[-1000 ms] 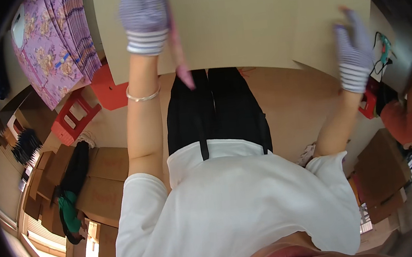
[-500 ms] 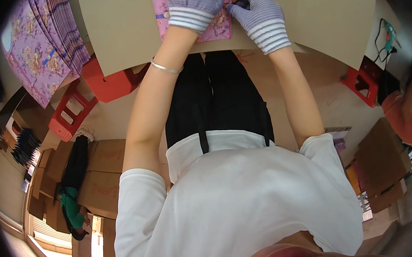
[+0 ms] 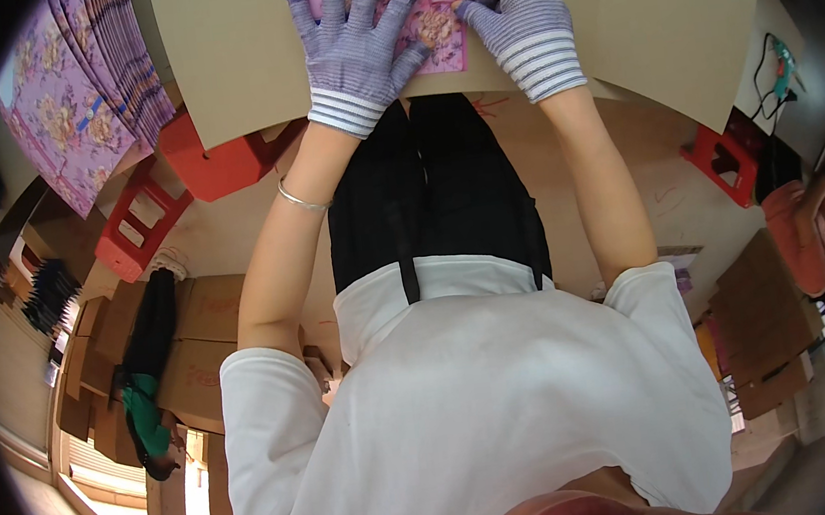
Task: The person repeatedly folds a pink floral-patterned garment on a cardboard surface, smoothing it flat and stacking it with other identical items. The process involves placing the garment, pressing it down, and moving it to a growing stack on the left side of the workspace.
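A flat, pink floral-printed piece [image 3: 441, 48], like a folder or cover, lies at the table's near edge and runs out of the top of the picture. On its left part my left hand [image 3: 348, 53] rests palm down in a grey-purple striped glove, fingers stretched and spread, hiding much of the print. The thumb and index finger of my right hand [image 3: 518, 20], gloved alike, pinch a small strip at the piece's right edge. Exactly how that strip joins the piece cannot be made out.
The beige table [image 3: 648, 11] spans the top. Several purple floral pieces [image 3: 79, 101] hang fanned out at upper left. Red stools [image 3: 142, 221] stand below the table, cardboard boxes [image 3: 203, 325] behind. One person [image 3: 148, 416] is at left, another [image 3: 798, 237] at right. A teal corded tool [image 3: 781, 68] lies at right.
My left hand has moved down and left from the right part of the piece, its fingers now spread flat on it. The right hand stays at the right edge, shifted slightly.
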